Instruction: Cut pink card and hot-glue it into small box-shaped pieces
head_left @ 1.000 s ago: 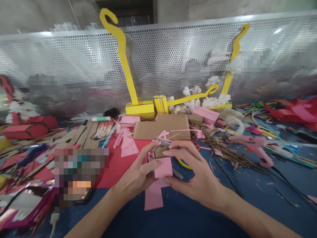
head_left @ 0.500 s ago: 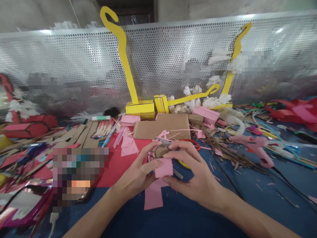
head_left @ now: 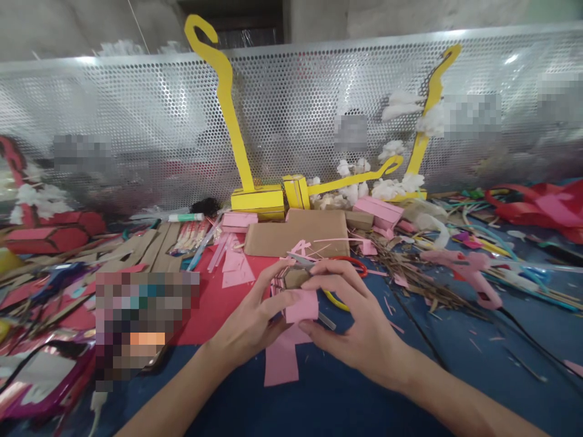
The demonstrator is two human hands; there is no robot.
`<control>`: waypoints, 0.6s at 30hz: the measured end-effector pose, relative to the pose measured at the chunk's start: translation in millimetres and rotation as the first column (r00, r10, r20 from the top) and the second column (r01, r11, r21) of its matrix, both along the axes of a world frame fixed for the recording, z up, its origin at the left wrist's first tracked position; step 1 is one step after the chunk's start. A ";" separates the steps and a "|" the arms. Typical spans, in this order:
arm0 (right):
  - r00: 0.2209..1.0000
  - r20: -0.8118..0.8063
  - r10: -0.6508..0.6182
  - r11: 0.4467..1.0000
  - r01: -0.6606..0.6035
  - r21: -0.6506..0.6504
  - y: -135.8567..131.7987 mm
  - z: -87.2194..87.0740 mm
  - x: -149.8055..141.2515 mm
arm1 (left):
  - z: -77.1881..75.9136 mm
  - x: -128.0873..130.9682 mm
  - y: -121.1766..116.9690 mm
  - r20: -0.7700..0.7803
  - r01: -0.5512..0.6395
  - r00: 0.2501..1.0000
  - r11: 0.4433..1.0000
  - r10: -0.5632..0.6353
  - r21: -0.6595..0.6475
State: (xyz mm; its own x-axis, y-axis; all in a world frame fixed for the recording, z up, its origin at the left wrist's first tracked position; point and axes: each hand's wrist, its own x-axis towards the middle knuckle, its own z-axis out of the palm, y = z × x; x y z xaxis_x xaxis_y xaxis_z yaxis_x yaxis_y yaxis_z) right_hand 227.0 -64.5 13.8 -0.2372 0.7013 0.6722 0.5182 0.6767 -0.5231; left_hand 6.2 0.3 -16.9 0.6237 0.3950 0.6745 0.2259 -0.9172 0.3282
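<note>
My left hand (head_left: 248,331) and my right hand (head_left: 359,328) meet over the blue table, both pinching a small piece of pink paper (head_left: 301,305). The left thumb and fingers press its left edge. My right thumb and fingers close on its right side. A larger pink paper sheet (head_left: 283,361) lies flat beneath the hands. Scissors with red and yellow handles (head_left: 339,267) lie just behind my right fingers, their blades pointing left.
A brown cardboard piece (head_left: 300,233) and red paper (head_left: 214,303) lie behind the hands. Yellow curved cardboard shapes (head_left: 228,115) stand against a perforated metal screen (head_left: 136,133). Pink strips, brown shavings (head_left: 410,267), a glue stick (head_left: 186,217) and paper scraps litter both sides.
</note>
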 end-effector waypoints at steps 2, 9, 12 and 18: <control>0.999 -0.040 0.006 0.999 -0.008 -0.043 -1.7 1.1 -0.3 | 1.4 1.0 -0.3 0.005 -0.016 1.000 1.000 0.016 -0.013; 0.932 -0.356 0.062 0.936 -0.178 -0.304 -0.8 2.9 0.2 | -0.7 2.2 1.1 0.020 -0.123 0.992 0.992 0.122 0.022; 0.934 -0.354 0.050 0.903 -0.194 -0.384 1.6 1.8 -1.3 | 0.7 0.8 -0.3 -0.023 -0.140 0.990 0.985 0.143 0.101; 0.883 -0.469 0.023 0.847 -0.266 -0.460 3.4 -3.9 -5.1 | 1.6 1.2 0.6 -0.047 -0.162 0.985 0.984 0.165 0.070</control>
State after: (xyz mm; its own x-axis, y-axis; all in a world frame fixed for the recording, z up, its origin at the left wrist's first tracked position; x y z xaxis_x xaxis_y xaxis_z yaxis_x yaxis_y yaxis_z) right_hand 221.8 -61.1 9.9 -0.1365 0.9454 0.2959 0.0751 0.3078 -0.9485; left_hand 7.4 0.9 -15.2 0.5897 0.4507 0.6701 0.3900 -0.8855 0.2524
